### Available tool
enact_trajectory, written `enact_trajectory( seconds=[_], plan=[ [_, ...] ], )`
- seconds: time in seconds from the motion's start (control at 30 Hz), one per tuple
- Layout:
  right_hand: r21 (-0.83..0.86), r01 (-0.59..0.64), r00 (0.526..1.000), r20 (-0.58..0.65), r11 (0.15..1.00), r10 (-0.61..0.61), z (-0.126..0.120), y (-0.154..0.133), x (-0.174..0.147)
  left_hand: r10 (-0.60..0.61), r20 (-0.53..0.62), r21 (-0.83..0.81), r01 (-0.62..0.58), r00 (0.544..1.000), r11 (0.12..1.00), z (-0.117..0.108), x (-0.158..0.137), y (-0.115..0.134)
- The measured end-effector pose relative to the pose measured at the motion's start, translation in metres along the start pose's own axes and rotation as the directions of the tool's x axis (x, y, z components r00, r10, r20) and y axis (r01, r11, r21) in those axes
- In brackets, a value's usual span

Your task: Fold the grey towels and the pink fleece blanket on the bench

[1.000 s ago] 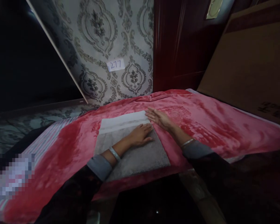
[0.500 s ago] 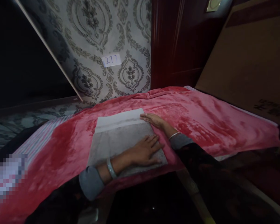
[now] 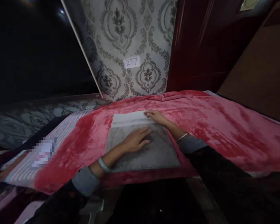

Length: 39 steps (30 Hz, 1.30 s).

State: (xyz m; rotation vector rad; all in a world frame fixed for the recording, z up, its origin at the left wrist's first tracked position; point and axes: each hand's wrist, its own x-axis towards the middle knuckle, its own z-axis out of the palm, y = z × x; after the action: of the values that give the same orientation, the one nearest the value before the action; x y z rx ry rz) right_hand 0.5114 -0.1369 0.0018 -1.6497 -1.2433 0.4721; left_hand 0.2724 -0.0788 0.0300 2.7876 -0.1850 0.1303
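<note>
A flat grey cloth [image 3: 158, 149] with a pale band [image 3: 124, 118] along its far edge lies on a red and pink plush blanket [image 3: 200, 124]. My left hand [image 3: 136, 140] rests palm down on the middle of the grey part, fingers stretched out and pointing right. At the far right corner, my right hand [image 3: 156, 117] lies over the pale band, its fingers extended and slightly bent to the left. Neither hand appears to grasp anything. What lies under the palms is hidden.
A large dark screen [image 3: 37, 56] stands at the back left. Patterned wallpaper with a paper marked 277 [image 3: 132, 62] is behind the blanket. To the right are a dark red door [image 3: 196, 46] and a cardboard box [image 3: 259, 71]. Striped fabric [image 3: 72, 130] shows at left.
My left hand has slid from the cloth's right side toward its middle. My right hand has shifted inward over the pale band. The camera view has turned left.
</note>
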Motion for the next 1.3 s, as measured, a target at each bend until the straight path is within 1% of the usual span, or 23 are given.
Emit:
enact_trajectory(
  seconds=[0.07,0.1,0.17,0.23,0.27,0.3,0.33,0.4,0.53,0.63,0.7,0.77,0.8,0.87,0.9,0.93,1.0,1.07,1.1,1.17,1.23,1.3],
  plan=[
    [-0.08,0.048,0.996,0.075,0.996,-0.042,0.021,-0.011,0.008,-0.01,0.053,0.081,0.005,0.999,0.997,0.006,0.0,-0.021],
    [-0.126,0.069,0.992,0.114,0.99,-0.054,0.031,-0.013,0.008,-0.006,0.07,0.106,-0.001,0.998,0.994,0.01,-0.001,-0.026],
    [-0.303,0.119,0.98,0.189,0.946,-0.063,0.047,-0.013,0.004,-0.01,0.07,0.128,0.001,0.998,0.992,0.018,-0.007,-0.027],
    [-0.521,0.182,0.967,0.25,0.834,-0.055,0.055,-0.008,-0.004,-0.011,0.073,0.124,0.002,0.997,0.992,0.023,-0.017,-0.018],
    [-0.603,0.21,0.961,0.272,0.769,-0.049,0.056,-0.006,-0.007,-0.002,0.087,0.118,-0.008,0.996,0.993,0.024,-0.024,-0.013],
    [-0.652,0.229,0.957,0.288,0.723,-0.044,0.057,-0.004,-0.009,0.011,0.108,0.108,-0.023,0.994,0.994,0.025,-0.031,-0.006],
    [-0.667,0.237,0.954,0.296,0.706,-0.041,0.056,-0.003,-0.01,0.029,0.13,0.094,-0.041,0.991,0.995,0.025,-0.038,0.0],
    [-0.669,0.247,0.952,0.303,0.701,-0.047,0.055,-0.001,-0.01,0.06,0.159,0.058,-0.07,0.985,0.996,0.025,-0.054,0.012],
    [-0.668,0.262,0.952,0.299,0.696,-0.071,0.056,0.002,-0.01,0.073,0.165,-0.022,-0.07,0.984,0.997,0.028,-0.083,0.034],
    [-0.635,0.268,0.951,0.294,0.725,-0.094,0.056,0.006,-0.009,0.072,0.162,-0.102,-0.056,0.984,0.993,0.025,-0.098,0.047],
    [-0.595,0.251,0.953,0.292,0.764,-0.085,0.054,0.008,-0.005,0.076,0.143,-0.179,-0.05,0.987,0.983,0.018,-0.101,0.049],
    [-0.549,0.231,0.954,0.29,0.804,-0.076,0.052,0.007,0.004,0.051,0.079,-0.214,-0.033,0.996,0.976,0.008,-0.097,0.041],
    [-0.528,0.23,0.954,0.29,0.817,-0.081,0.052,0.004,0.01,0.023,0.04,-0.197,-0.014,0.999,0.98,0.002,-0.093,0.034],
    [-0.5,0.257,0.95,0.287,0.827,-0.122,0.056,-0.004,0.023,-0.065,-0.015,-0.096,0.063,0.998,0.993,-0.006,-0.081,0.013],
    [-0.496,0.276,0.948,0.283,0.823,-0.148,0.06,-0.009,0.028,-0.116,-0.014,-0.029,0.116,0.993,0.993,-0.008,-0.075,0.001],
    [-0.501,0.29,0.946,0.281,0.816,-0.163,0.065,-0.013,0.032,-0.176,-0.003,0.036,0.176,0.984,0.984,-0.009,-0.07,-0.01],
    [-0.534,0.301,0.941,0.302,0.79,-0.155,0.079,-0.02,0.033,-0.307,0.002,0.145,0.304,0.952,0.942,-0.006,-0.064,-0.03],
    [-0.594,0.321,0.932,0.337,0.737,-0.135,0.093,-0.023,0.027,-0.394,-0.028,0.208,0.391,0.919,0.897,0.002,-0.065,-0.042],
    [-0.623,0.336,0.928,0.349,0.707,-0.133,0.099,-0.023,0.023,-0.413,-0.048,0.22,0.413,0.909,0.884,0.006,-0.068,-0.044],
    [-0.663,0.359,0.924,0.352,0.657,-0.149,0.105,-0.022,0.014,-0.414,-0.062,0.217,0.417,0.908,0.883,0.012,-0.077,-0.043],
    [-0.678,0.362,0.924,0.35,0.64,-0.152,0.107,-0.021,0.009,-0.404,-0.043,0.205,0.403,0.914,0.892,0.015,-0.088,-0.038],
    [-0.675,0.358,0.925,0.353,0.645,-0.144,0.106,-0.021,0.008,-0.399,-0.024,0.19,0.396,0.917,0.898,0.016,-0.1,-0.032]
  ],
)
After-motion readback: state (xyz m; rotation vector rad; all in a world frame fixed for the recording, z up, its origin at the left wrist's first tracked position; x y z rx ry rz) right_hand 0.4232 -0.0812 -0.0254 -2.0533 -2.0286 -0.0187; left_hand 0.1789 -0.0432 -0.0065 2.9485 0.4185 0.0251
